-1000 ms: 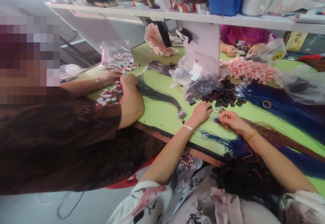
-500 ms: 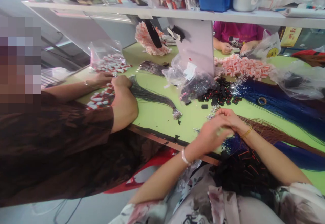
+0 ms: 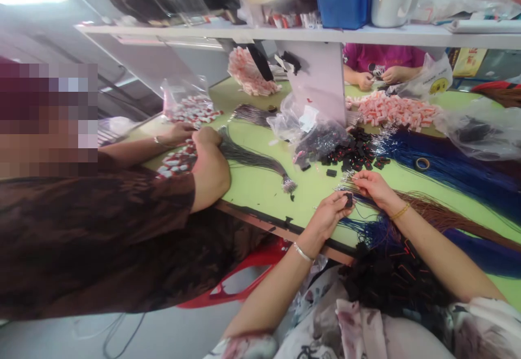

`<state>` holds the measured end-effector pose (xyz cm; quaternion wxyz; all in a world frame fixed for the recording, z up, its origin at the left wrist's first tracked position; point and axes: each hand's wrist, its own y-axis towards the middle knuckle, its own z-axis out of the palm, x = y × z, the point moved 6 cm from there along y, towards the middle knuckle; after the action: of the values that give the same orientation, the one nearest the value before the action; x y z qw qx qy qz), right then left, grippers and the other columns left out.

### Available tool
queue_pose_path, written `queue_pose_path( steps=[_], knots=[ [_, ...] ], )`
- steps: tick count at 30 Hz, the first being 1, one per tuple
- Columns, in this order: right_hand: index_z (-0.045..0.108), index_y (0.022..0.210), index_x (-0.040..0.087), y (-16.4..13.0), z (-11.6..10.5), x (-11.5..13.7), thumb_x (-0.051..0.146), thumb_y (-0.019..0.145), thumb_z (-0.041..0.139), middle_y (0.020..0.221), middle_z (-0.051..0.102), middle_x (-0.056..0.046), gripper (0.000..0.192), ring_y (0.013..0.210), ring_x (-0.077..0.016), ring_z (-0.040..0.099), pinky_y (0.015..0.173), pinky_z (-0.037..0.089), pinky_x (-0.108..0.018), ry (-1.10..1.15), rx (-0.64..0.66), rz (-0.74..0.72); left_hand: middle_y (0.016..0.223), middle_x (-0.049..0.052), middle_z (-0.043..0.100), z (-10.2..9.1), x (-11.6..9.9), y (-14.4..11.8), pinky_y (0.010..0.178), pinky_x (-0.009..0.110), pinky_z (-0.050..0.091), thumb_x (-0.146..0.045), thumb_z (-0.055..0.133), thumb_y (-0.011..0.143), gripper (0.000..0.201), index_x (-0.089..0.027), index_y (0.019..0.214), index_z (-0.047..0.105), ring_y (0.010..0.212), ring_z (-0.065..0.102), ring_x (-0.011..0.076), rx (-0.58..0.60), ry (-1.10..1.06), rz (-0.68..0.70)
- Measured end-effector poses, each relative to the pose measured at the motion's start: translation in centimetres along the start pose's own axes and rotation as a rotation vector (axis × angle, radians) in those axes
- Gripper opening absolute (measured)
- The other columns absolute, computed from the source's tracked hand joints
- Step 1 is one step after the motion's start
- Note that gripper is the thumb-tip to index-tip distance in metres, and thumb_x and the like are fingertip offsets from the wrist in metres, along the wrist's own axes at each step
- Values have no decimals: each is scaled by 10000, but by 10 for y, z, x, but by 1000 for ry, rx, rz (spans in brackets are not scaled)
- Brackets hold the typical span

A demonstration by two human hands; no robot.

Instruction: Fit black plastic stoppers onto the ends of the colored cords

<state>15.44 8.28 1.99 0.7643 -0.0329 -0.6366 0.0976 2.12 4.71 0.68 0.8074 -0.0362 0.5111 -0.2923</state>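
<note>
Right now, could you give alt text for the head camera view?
The left hand pinches a small black tag while the right hand touches blue cords on a green table. More black tags lie beyond; a co-worker sits alongside.

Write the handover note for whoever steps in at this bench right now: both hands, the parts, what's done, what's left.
Left hand: pinches a small black tag between thumb and fingers, above the table edge.
Right hand: grip closed on the thin wire ends of a cord, close to the tag.
Parts: loose black tags in a heap on the green table; blue cords and brown cords fanned to the right.
Done: a dark pile of tagged cords lies in the lap.
Left: this tag is not visibly joined to the cord; many loose tags and cords remain.
</note>
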Motion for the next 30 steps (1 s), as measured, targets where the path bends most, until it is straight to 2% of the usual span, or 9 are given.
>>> queue_pose_path(
  steps=[8,11,16,23,30],
  knots=[
    [556,739,154,0,-3,-2,364,649,687,524,463,71,263,430,-47,326,423,188,-206,-58,55,21,790,62,645,-5,8,6,647,215,488,-221,700,748,203,-119,915,648,701,612,114,11,-121,-50],
    [568,747,146,-4,-1,1,381,664,690,551,480,65,277,445,-43,313,435,186,-205,-170,149,32,789,58,643,-7,9,8,624,202,481,-214,688,758,190,-121,918,647,690,607,106,10,-143,-41],
    [581,706,138,-12,5,14,379,653,714,586,508,53,280,522,-64,389,501,284,-210,-348,293,-12,766,45,637,-10,10,12,601,192,473,-223,697,751,220,-127,940,638,665,600,97,7,-162,-25],
    [573,712,143,-9,2,12,317,661,689,596,521,50,215,532,-72,413,521,310,-211,-416,291,-7,721,51,642,-11,13,15,577,182,468,-202,663,774,181,-114,929,627,631,602,97,-12,-187,-33],
    [575,721,139,-10,2,15,380,748,626,617,537,32,248,545,-80,413,523,307,-212,-445,350,-56,785,92,677,-8,13,15,596,194,505,-206,633,802,122,-108,867,600,663,646,118,-26,-202,-62]
  ],
)
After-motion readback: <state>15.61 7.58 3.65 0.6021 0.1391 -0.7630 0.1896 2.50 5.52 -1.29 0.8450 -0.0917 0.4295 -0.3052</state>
